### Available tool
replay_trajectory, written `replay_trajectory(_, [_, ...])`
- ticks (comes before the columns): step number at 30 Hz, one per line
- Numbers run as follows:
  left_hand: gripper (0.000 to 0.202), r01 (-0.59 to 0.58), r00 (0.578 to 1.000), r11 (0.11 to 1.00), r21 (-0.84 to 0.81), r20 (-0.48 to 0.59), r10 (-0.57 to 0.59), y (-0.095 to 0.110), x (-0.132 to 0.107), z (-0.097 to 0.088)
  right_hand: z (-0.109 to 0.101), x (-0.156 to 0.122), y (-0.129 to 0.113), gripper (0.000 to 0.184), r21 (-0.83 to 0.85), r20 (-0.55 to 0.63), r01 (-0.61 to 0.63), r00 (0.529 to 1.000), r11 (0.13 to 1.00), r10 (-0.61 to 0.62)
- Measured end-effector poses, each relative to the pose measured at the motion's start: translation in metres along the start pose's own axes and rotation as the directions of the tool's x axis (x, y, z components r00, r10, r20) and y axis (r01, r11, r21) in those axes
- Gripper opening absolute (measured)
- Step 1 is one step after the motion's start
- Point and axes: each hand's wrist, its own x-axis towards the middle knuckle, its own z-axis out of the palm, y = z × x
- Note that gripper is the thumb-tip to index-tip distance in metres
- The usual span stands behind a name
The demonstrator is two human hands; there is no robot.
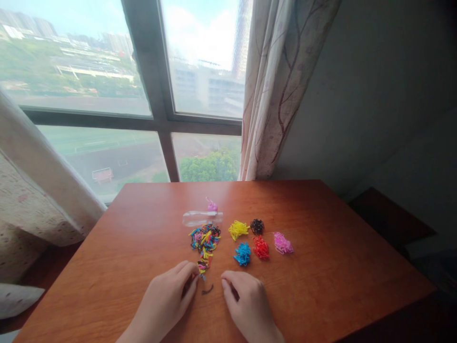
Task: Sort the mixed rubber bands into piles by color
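Observation:
My left hand (169,293) rests on the table with thumb and fingers drawn together at the lower end of a trail of mixed small elastic bands (204,257). Its fingertips meet the last few bands; what they pinch is too small to make out. My right hand (248,300) is curled, thumb close to forefinger, apart from the bands; anything between those fingertips is hidden. A single dark band (207,290) lies between both hands. Beyond the trail sits a larger mixed-colour pile (205,237).
Sorted heaps lie to the right: yellow (238,229), black (257,226), blue (242,254), red (261,247) and pink (283,243). Behind the mixed pile are a clear plastic container (196,218) on its side and a pink piece (212,206). The wooden table (321,286) meets a window.

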Motion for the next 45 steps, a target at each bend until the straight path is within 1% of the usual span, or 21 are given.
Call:
replay_trajectory(3, [0.017,-0.017,0.998,0.999,-0.039,-0.063,0.014,0.0,0.0,0.001,0.0,-0.001,-0.001,0.023,0.0,0.006,-0.009,1.0,1.0,0.009])
replay_trajectory(6, [0.017,-0.039,0.995,0.993,-0.11,-0.098,0.028,0.001,0.001,0.0,-0.001,-0.001,-0.001,0.022,-0.009,0.012,-0.005,1.0,1.0,0.005])
replay_trajectory(8, [0.017,-0.045,0.994,0.989,-0.141,-0.104,0.031,0.003,0.003,-0.001,-0.002,-0.001,-0.002,0.021,-0.018,0.009,-0.002,1.0,1.0,0.002])
replay_trajectory(11, [0.017,-0.047,0.995,0.99,-0.13,-0.093,0.035,0.007,0.007,-0.005,-0.004,0.0,-0.003,0.021,-0.008,0.006,-0.002,1.0,1.0,0.002])
replay_trajectory(15, [0.015,-0.117,0.991,0.99,-0.077,-0.074,0.111,0.021,0.019,-0.011,-0.005,-0.002,-0.004,0.022,0.004,0.018,0.012,1.0,1.0,-0.012])
replay_trajectory(17, [0.015,-0.157,0.986,0.987,-0.044,-0.058,0.154,0.032,0.031,-0.013,-0.006,-0.004,-0.004,0.023,-0.016,0.022,0.027,0.999,1.0,-0.027])
replay_trajectory(22, [0.016,-0.249,0.967,0.968,0.018,0.051,0.248,0.062,0.068,-0.013,-0.005,-0.005,-0.004,0.025,-0.039,0.006,0.035,0.999,0.999,-0.035])
replay_trajectory(24, [0.013,-0.264,0.959,0.964,0.024,0.114,0.26,0.07,0.081,-0.01,-0.004,-0.005,-0.002,0.024,-0.032,-0.012,0.044,0.999,0.999,-0.044])
replay_trajectory(27, [0.01,-0.272,0.952,0.962,0.022,0.155,0.266,0.076,0.092,-0.003,-0.001,-0.006,0.0,0.024,-0.021,-0.031,0.053,0.998,0.998,-0.053])
replay_trajectory(32, [0.012,-0.265,0.951,0.964,0.02,0.171,0.258,0.074,0.093,0.002,0.0,-0.008,0.002,0.023,-0.023,-0.006,0.035,0.999,0.999,-0.035])
replay_trajectory(37, [0.013,-0.255,0.956,0.967,0.013,0.156,0.25,0.067,0.086,-0.009,-0.003,-0.005,0.0,0.022,-0.011,0.006,0.028,1.0,1.0,-0.028])
replay_trajectory(41, [0.013,-0.215,0.972,0.977,0.0,0.094,0.214,0.053,0.073,-0.02,-0.004,-0.004,-0.002,0.022,-0.035,0.035,0.015,0.999,0.999,-0.014])
replay_trajectory(45, [0.017,-0.135,0.989,0.99,-0.029,0.06,0.137,0.032,0.05,-0.026,-0.003,-0.003,-0.004,0.017,-0.083,0.075,-0.004,0.997,0.997,0.01])
